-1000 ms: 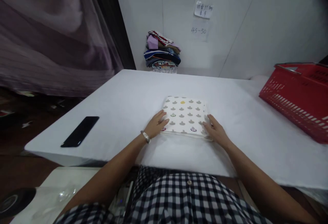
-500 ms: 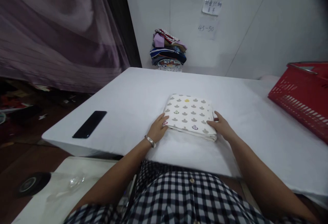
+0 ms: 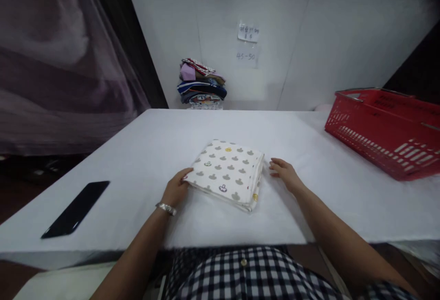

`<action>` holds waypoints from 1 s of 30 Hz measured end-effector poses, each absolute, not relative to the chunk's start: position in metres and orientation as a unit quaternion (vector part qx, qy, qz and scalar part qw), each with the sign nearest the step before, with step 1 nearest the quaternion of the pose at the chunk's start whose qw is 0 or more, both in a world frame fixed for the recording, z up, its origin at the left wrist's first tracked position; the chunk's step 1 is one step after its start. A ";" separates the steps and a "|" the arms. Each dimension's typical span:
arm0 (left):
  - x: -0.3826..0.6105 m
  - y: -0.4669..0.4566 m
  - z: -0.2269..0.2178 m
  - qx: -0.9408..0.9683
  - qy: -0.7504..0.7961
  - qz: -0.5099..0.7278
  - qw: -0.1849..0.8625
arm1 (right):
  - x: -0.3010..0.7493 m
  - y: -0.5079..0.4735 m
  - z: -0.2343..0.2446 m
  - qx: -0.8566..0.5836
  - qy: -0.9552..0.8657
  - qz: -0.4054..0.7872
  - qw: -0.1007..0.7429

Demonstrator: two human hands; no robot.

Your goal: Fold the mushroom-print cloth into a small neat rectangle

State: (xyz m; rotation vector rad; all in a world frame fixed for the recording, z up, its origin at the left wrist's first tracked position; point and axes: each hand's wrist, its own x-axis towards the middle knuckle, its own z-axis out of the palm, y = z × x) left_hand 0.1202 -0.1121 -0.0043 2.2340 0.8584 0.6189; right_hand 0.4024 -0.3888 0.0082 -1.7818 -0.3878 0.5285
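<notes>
A folded white cloth (image 3: 223, 171) with grey duck-like prints and a few coloured ones lies on the white-covered table (image 3: 144, 153), turned at a slant to the front edge. My left hand (image 3: 177, 188), with a silver bracelet at the wrist, grips the cloth's left corner; some of its fingers are hidden at the fold. Off the cloth's right side, my right hand (image 3: 286, 175) hovers near the tabletop with fingers apart and nothing in them. A small gap separates it from the layered right edge.
A black phone (image 3: 76, 209) lies at the left of the table. The red plastic basket (image 3: 381, 130) stands at the right. Against the back wall rises a stack of folded clothes (image 3: 202, 82), with paper notes (image 3: 247, 43) taped above to the right. A purple curtain (image 3: 62, 62) hangs at left.
My right hand has let go of the cloth's right side and moved away from it. The cloth has turned clockwise, with my left hand still at its left corner. The view has swung rightward.
</notes>
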 end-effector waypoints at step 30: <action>0.167 -0.244 0.020 0.983 0.034 0.172 0.054 | 0.442 -0.336 0.010 -0.816 -0.297 0.115 0.483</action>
